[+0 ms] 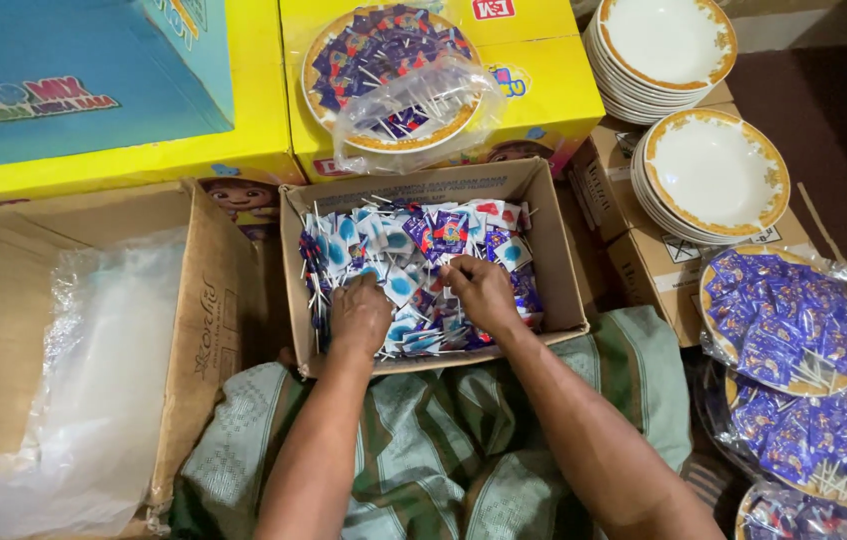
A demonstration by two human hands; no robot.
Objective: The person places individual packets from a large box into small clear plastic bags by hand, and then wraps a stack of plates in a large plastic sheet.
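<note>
A green striped cloth (443, 450) is seen nearest the camera, draped over the person's lap, with both forearms stretched across it. Just beyond, a small open cardboard box (563, 270) is set against the lap, filled with wrapped lollipops (413, 250) in blue, purple and white wrappers, their white sticks pointing every way. The left hand (360, 315) is laid palm down on the heap near the box's front, its fingers curled into the sweets; whether anything is pinched cannot be told. The right hand (483, 292) is placed just beside it, nearer the middle of the box, with fingertips bunched together on the wrappers. To the left, a larger cardboard box (213, 300) lined with clear plastic bags (93, 380) is found. To the right, plates heaped with purple lollipops and wrapped in clear film (783, 320) are stacked near one another. Farther back, two piles of white gold-rimmed plates (713, 175) are rested on cartons, and a filled, film-covered plate (393, 80) is set on yellow cartons (543, 100)
</note>
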